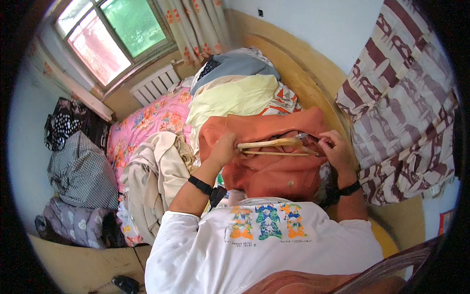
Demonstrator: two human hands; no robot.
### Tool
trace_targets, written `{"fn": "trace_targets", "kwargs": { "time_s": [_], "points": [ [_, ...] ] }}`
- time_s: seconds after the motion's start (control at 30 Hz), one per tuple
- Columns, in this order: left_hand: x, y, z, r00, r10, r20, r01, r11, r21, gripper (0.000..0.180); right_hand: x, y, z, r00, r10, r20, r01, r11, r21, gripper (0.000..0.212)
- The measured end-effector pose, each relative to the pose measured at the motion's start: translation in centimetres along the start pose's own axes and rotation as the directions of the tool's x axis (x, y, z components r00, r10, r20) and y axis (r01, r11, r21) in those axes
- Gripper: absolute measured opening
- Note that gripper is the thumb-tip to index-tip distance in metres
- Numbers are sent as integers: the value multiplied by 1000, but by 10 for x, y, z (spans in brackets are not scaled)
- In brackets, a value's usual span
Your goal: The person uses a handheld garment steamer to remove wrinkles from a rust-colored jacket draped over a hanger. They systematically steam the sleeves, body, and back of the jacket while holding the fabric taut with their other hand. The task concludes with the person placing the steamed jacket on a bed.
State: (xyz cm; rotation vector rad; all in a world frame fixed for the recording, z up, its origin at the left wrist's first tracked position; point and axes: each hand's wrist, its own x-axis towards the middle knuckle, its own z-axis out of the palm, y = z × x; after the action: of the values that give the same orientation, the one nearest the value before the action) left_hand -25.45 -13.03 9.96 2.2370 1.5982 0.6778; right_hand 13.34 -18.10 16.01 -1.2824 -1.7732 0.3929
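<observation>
A rust-orange garment [264,179] lies spread on the bed in front of me. A light wooden hanger [274,143] with a lower bar rests in its opening. My left hand [225,150] is closed at the hanger's left end, its fingertips partly hidden by the hand itself. At the opposite side, my right hand [337,151] has its fingers bent together on the edge of the orange cloth, by the hanger's right end. That end of the hanger is partly covered by fabric.
Pale yellow cloth [235,98] and blue-grey cloth [240,68] are piled beyond. Beige clothing [161,171] lies left on the pink floral bedding [152,115]. A checked bag [81,171] and a grey padded item [78,223] sit farther left. A patterned curtain [401,98] hangs right.
</observation>
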Motion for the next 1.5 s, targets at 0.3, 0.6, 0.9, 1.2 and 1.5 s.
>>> {"fn": "trace_targets", "kwargs": {
  "time_s": [0.3, 0.6, 0.9, 1.2, 1.5],
  "points": [
    [2, 9, 2, 998, -35, 49, 52, 916, -397, 25, -17, -103, -105, 392, -897, -207, 548, 408, -730, 48],
    [5, 41, -6, 942, -258, 214, 321, 876, -359, 17, -33, -141, -116, 85, -979, -186, 755, 185, -628, 51],
    [10, -5, 18, 981, -115, 153, 170, 894, -415, 21, -30, -148, -142, 182, -975, -127, 865, 220, -452, 50],
    [3, -1, 10, 974, -138, 180, 185, 942, -281, 25, 21, -69, -77, 869, -494, 36, 493, 870, 33, 54],
    [-2, 34, -18, 960, -114, 256, 199, 921, -334, 23, -12, 90, 66, 806, 180, 565, -242, 970, 37, 42]
  ]
}}
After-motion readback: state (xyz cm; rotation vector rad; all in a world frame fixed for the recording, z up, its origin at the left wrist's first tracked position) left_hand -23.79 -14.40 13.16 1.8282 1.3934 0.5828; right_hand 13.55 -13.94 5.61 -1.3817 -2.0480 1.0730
